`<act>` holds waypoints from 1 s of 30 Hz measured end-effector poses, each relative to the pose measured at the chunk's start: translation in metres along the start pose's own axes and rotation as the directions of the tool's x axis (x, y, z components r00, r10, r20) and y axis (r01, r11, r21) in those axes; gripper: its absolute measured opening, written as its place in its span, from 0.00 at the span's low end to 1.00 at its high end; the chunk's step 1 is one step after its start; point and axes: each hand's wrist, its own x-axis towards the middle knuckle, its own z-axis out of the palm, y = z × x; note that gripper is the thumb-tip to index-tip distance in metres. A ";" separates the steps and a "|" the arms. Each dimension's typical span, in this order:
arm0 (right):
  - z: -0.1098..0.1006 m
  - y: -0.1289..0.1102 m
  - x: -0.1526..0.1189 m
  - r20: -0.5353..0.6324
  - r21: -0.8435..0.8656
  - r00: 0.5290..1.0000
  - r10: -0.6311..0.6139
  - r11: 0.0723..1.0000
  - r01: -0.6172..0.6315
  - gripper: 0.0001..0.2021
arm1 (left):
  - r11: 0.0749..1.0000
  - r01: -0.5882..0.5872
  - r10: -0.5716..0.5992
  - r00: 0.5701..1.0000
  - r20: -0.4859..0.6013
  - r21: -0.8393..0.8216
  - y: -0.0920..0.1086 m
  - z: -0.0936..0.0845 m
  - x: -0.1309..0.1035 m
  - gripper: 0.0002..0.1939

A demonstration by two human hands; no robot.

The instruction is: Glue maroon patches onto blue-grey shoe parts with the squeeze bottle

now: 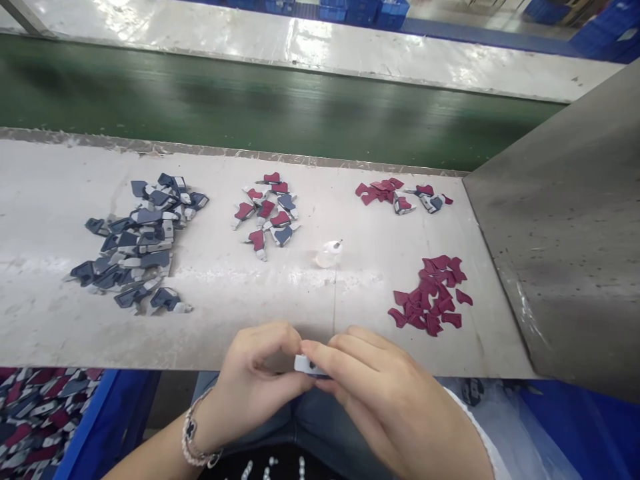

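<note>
Between my two hands, just past the table's near edge, is a small light-grey plastic part (303,364) with a dark hole in its side. My left hand (257,373) pinches it between thumb and fingers. The fingers of my right hand (377,383) close on its other end and hide much of it. Ahead lies a small white bottle with a thin dark tip (329,253). To the right is a heap of loose maroon plastic pieces (433,293). Beyond my left hand sits a group of grey parts with maroon or navy faces (267,212).
A large pile of navy-and-grey parts (143,243) covers the table's left side. Farther right are more maroon pieces (380,191) and assembled parts (431,202). A metal panel (575,233) bounds the right; a green belt (240,110) runs behind. A blue bin (95,427) of parts stands lower left.
</note>
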 end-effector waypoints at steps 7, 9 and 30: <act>-0.001 0.005 0.000 0.039 0.076 0.999 0.022 0.997 -0.025 0.18 | 0.986 0.129 -0.121 0.990 0.078 -0.104 0.002 -0.002 0.003 0.15; 0.004 0.003 0.001 0.009 0.060 0.999 0.050 0.997 -0.050 0.13 | 0.986 0.145 -0.138 0.987 0.088 -0.082 0.002 -0.002 0.002 0.15; -0.004 0.027 0.022 -0.100 0.088 0.923 0.372 0.927 -0.364 0.24 | 0.678 0.027 0.000 0.999 -0.037 0.735 -0.008 -0.048 0.041 0.17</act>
